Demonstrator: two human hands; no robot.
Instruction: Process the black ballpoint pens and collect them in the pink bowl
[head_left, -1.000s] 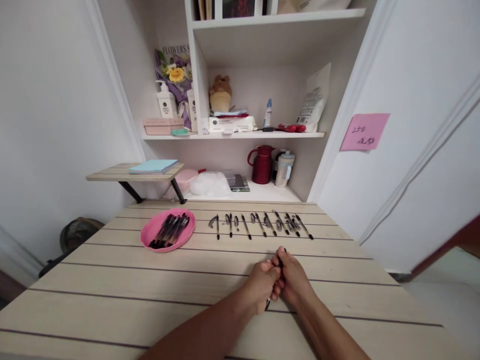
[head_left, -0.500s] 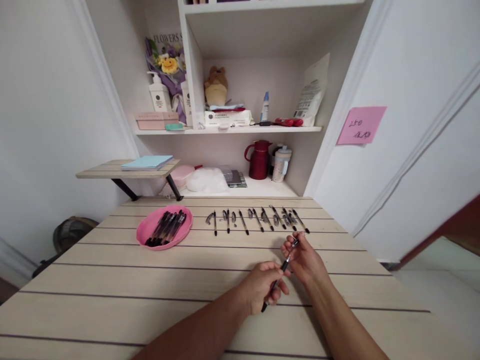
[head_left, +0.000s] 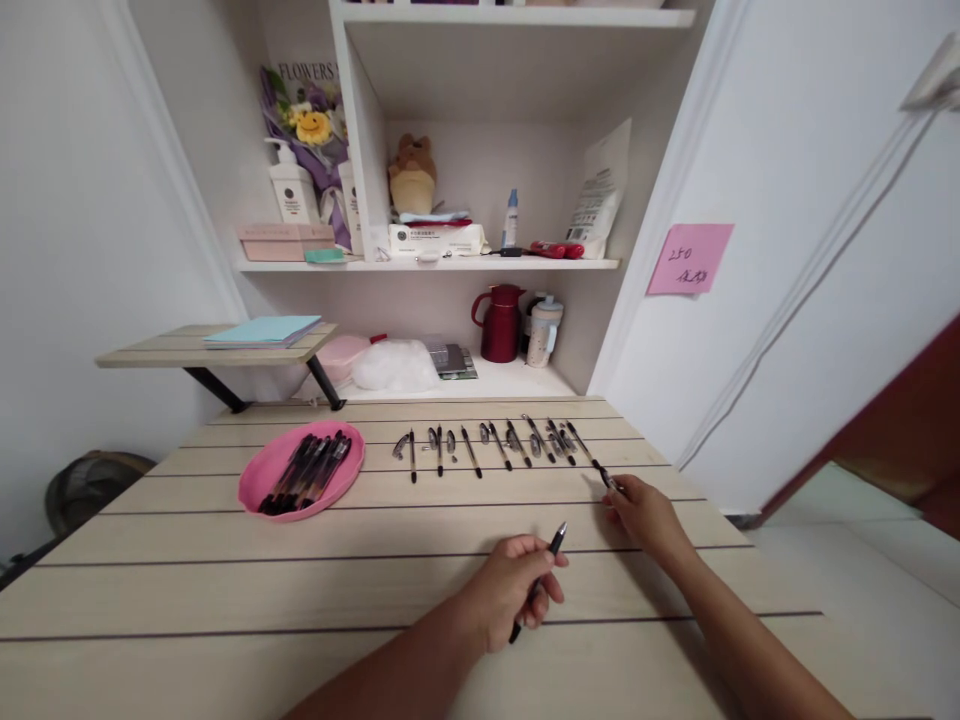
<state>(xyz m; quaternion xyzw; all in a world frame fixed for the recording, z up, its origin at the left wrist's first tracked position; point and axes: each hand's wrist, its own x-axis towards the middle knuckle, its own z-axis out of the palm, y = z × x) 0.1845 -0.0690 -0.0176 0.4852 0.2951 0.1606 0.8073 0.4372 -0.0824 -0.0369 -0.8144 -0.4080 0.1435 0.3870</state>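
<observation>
My left hand (head_left: 508, 592) is closed around a black pen (head_left: 544, 567) held tip-up above the wooden table (head_left: 225, 590). My right hand (head_left: 646, 515) reaches out to the right end of a row of pen parts (head_left: 495, 445) laid across the table, its fingers pinched on a small dark piece (head_left: 609, 482) there. A pink plate (head_left: 262, 478) with several black pens (head_left: 306, 470) sits at the left of the row.
Behind the table a white shelf unit holds a red jug (head_left: 498, 324), a cup (head_left: 541, 331), bottles, boxes and a plush toy. A small side shelf (head_left: 150, 352) carries a blue notebook (head_left: 261, 331). A pink note (head_left: 688, 258) sticks on the right wall.
My hands have come apart. The right hand moved away to the right end of the row with a small piece, while the left keeps the pen. The view shifted right.
</observation>
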